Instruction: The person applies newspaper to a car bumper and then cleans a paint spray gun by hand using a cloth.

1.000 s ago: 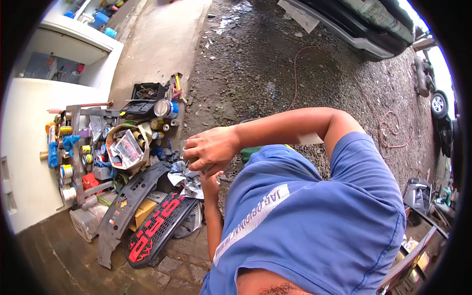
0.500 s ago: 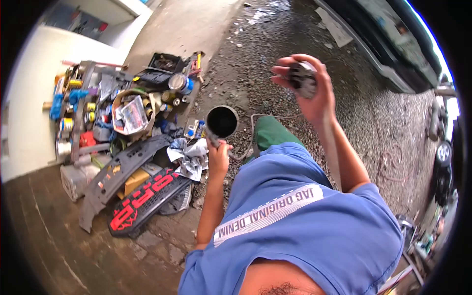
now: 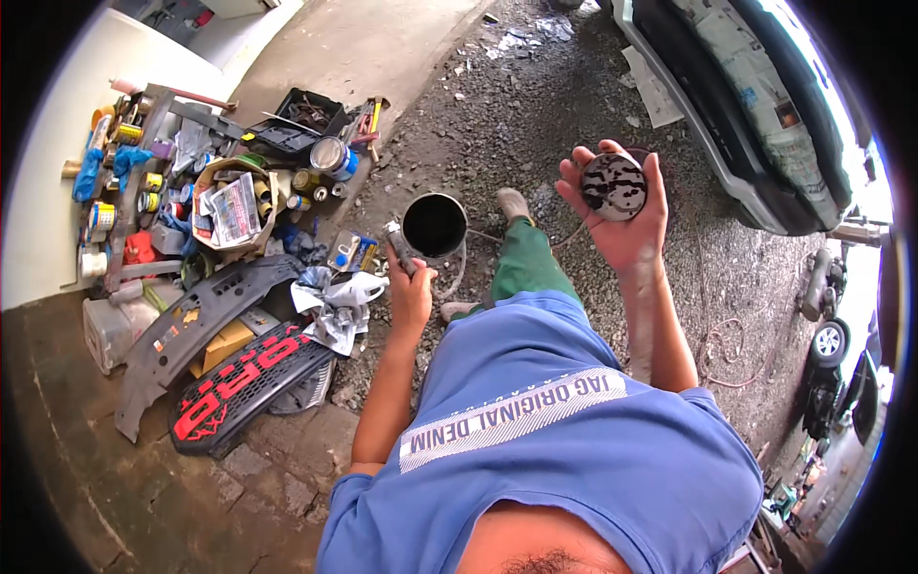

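My left hand (image 3: 411,298) is wrapped round the handle of a spray gun (image 3: 399,247). A round metal cup (image 3: 465,222) sits beside the gun and seems joined to it; its top is uncovered and its inside looks dark. From the gun a thin grey hose (image 3: 462,273) curves away behind my leg. On the right, my right hand (image 3: 633,241) holds up a round lid (image 3: 614,187), fingers and thumb about its rim. Dark wet streaks and blots cover the face of the lid turned toward me. The two hands are well apart.
Paint cans (image 3: 333,158), a carton of cans and paper (image 3: 212,234), and a black toolbox (image 3: 304,124) crowd the left. Nearer lie a grey bumper piece (image 3: 191,335) and a black-and-red grille (image 3: 234,387). A paper-masked vehicle (image 3: 736,105) stands far right, over gravel.
The lid has come down a little and turned, so its streaked face shows. My left hand and the cup have shifted slightly left in view. A foot now shows beyond my green trouser leg.
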